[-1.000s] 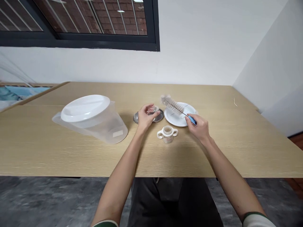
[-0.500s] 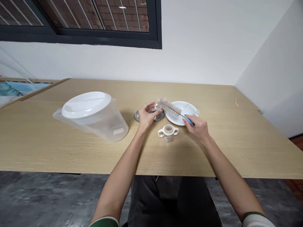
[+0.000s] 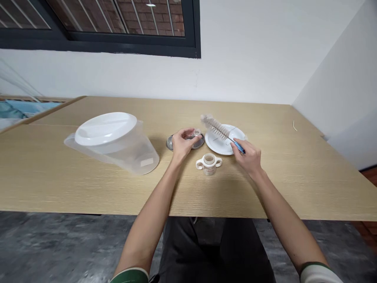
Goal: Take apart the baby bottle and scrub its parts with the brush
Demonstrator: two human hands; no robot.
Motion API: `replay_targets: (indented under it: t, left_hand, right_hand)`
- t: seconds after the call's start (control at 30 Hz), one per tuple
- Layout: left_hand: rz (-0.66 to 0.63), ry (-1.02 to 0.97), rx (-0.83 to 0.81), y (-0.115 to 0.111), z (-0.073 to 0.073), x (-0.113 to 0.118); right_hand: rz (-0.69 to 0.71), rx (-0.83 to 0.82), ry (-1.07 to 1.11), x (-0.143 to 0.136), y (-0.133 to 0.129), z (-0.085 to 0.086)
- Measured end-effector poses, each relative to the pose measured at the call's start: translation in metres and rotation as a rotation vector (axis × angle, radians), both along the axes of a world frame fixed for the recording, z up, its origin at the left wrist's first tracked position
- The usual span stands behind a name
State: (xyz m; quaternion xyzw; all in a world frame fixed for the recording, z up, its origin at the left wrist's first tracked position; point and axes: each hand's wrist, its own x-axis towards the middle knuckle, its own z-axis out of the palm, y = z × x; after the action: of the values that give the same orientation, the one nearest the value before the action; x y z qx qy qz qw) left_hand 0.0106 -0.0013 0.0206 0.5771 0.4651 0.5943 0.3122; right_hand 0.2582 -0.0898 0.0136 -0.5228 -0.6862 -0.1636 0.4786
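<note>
My right hand [image 3: 247, 155] grips the blue handle of a bottle brush [image 3: 216, 127]. The brush's pale bristles point up and left, over a white plate [image 3: 212, 147]. Between the thumb and fingers of my left hand [image 3: 185, 143] is a small clear ring-shaped piece [image 3: 197, 132], and the bristles are apart from it. Under that hand lies a round metal dish [image 3: 200, 143], partly hidden, with a clear dome-like piece [image 3: 170, 142] at its left. A small baby bottle with two white handles [image 3: 209, 169] stands upright between my forearms, its mouth uncovered.
A large translucent pitcher with a white lid [image 3: 114, 141] stands on the left of the wooden table [image 3: 112, 196]. A thin pale strip [image 3: 295, 125] lies far right. The wall and a barred window [image 3: 126, 17] are behind the table.
My right hand has drawn the bottle brush slightly right, so its bristle tip has left the clear ring-shaped piece. My left hand stays in nearly the same place.
</note>
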Motion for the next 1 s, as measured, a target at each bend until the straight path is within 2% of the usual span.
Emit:
replay_targets:
  t: [0.33,0.57,0.77,1.0]
  left_hand:
    - [-0.028,-0.045,0.005,0.0071,-0.0039,-0.0006]
    - [-0.053,-0.126,0.016,0.0046,-0.0022,0.0026]
    - [-0.054,-0.105,0.023,-0.0008,0.0024,0.0045]
    - [-0.033,-0.059,0.060,0.0016,-0.0005,0.0016]
  right_hand:
    - [0.125,-0.006,-0.062,-0.0027,-0.0011,-0.0009]
    - [0.066,-0.041,-0.115,0.0039,0.0002,-0.0011]
    - [-0.040,-0.012,-0.102,0.0061,0.0016,-0.0016]
    - [0.039,0.006,0.035,0.0017,-0.0014,0.0047]
